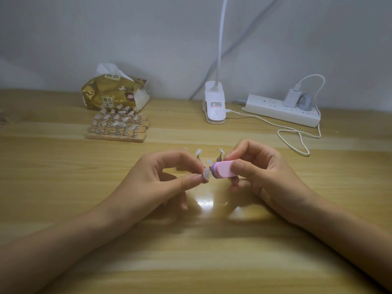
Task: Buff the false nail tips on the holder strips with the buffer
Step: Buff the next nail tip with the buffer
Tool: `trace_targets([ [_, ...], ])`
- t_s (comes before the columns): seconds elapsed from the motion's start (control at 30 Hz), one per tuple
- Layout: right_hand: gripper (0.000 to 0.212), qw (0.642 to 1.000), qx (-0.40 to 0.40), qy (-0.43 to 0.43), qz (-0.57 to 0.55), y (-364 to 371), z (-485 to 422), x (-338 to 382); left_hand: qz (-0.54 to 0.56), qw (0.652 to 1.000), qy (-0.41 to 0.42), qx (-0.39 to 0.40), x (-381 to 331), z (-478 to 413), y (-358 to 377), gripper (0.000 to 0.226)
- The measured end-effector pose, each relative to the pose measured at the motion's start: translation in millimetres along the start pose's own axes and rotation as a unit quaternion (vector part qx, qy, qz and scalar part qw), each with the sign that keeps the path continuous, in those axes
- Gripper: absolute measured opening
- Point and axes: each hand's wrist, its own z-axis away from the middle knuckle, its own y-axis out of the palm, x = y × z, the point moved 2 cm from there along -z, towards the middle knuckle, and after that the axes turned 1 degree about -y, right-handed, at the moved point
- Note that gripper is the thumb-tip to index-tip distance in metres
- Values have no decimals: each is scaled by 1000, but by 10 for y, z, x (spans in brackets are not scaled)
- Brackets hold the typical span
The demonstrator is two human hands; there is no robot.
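The pale wood-grain table [63, 209] carries everything, and the white clip-on desk lamp [214, 102] at its back edge serves as marker. The lamp's glare on the wood suggests it is aimed at the work.

Both hands hover in front of the lamp, nearer the person, just above the table. The left hand [161, 179] pinches a small translucent false nail tip [206, 173] on its stand between thumb and forefinger, turning its face towards the tool. The right hand [261, 170] has thumb and fingers curled round a short pink buffer block with a purple end [222, 169], that end touching or just beside the tip. I judge this a mid-buffing stroke on one tip lifted off for better control.

A crumpled gold tissue pack [112, 92] sits well left of the lamp; a white power strip [280, 112] lies to the lamp's right.

Front-left of the lamp, stacked wooden holder strips [117, 128] bear many more tips, parked out of the way.

Between lamp and hands, two small upright tip stands [199, 152] wait; their strip is hidden.
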Motion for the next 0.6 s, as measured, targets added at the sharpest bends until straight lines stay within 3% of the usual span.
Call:
trace_targets([
  [0.23,14,999,20,-11,41,70,-18,15,-8,1000,4,-4,4,-7,31,8],
  [0.47,16,999,15,1,51,108,-24,-25,-34,999,-5,-16,44,-10,8,27],
  [0.6,11,999,4,-1,47,109,-17,-23,-38,999,-6,-17,37,-14,9,15],
])
